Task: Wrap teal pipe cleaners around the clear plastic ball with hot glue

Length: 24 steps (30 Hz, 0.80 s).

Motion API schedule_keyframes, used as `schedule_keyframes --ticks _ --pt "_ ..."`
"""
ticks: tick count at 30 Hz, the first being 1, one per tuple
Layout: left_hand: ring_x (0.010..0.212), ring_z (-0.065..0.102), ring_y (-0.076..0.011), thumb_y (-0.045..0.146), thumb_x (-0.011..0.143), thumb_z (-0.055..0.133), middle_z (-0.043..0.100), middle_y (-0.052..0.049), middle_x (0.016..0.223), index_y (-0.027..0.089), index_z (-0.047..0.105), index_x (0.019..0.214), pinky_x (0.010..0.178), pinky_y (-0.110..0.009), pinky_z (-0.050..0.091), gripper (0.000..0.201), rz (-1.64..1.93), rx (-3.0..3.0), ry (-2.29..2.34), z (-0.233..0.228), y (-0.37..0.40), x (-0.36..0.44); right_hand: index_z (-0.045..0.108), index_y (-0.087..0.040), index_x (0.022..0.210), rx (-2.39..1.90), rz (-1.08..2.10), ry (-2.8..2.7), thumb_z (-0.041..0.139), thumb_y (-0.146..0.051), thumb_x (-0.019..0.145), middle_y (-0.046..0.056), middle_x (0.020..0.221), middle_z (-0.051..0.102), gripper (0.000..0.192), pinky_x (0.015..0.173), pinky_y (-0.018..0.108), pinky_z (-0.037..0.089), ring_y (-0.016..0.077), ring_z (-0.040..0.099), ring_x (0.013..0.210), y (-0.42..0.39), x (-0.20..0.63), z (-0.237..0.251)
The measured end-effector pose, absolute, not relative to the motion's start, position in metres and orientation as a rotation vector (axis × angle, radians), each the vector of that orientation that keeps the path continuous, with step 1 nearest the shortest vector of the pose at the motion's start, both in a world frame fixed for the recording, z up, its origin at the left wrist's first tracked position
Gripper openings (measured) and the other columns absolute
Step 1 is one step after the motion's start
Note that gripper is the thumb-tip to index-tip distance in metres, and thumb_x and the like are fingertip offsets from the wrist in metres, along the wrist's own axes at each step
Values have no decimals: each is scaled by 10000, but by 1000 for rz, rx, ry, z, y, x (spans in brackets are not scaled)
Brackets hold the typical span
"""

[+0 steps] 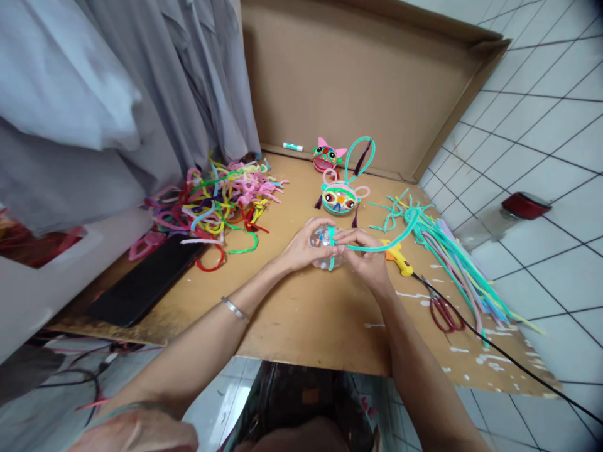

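My left hand (306, 243) is closed around a clear round plastic ball (322, 237) with small coloured bits visible on it. With its fingers pinched, my right hand (370, 262) presses a turquoise pipe cleaner (400, 237) against the ball. One stretch of that pipe cleaner runs across the ball, and its long free end curves up to the right. Just beyond my hands sits a turquoise animal-face ornament (339, 199) with pink ears and dark tassels. Behind it is a red and pink animal-face ornament (325, 157).
Loose coloured pipe cleaners (226, 194) are heaped left, beside a black flat slab (146, 282). At right lie a yellow glue gun (401, 260) with a black cord, red-handled scissors (445, 312) and a pipe cleaner bundle (461, 270). A glue stick (293, 147) lies near the cardboard wall (358, 75).
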<state>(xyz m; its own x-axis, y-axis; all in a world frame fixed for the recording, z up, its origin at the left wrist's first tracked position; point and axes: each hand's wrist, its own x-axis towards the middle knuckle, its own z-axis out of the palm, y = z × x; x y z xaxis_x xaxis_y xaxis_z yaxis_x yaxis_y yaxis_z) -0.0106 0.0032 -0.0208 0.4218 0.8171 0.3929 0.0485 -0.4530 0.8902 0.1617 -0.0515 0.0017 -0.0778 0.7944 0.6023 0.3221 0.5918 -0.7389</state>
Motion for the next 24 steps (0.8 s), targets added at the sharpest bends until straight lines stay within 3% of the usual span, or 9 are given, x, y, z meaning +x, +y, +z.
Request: schedule_keyframes --ticks 6,15,24 --pt "1128 583 -249 416 675 794 621 -77 1192 205 608 1106 999 -404 464 515 1108 1788 749 -21 2 -10 680 -245 763 -943 525 -1651 683 -237 798 23 882 728 36 917 414 531 201 681 923 -52 161 2" --pt "1146 585 -254 446 636 811 603 -84 1235 203 549 1190 1008 -392 465 660 1099 1758 767 -19 3 -10 675 -252 740 -968 521 -1652 686 -251 783 20 861 736 44 918 424 535 210 682 921 -53 160 5" --pt "966 611 -208 472 610 820 634 -56 1110 190 555 1147 886 -345 501 662 1048 1741 816 -18 5 -11 678 -253 737 -949 522 -1637 689 -233 786 16 852 734 54 912 420 535 207 683 915 -54 158 5"
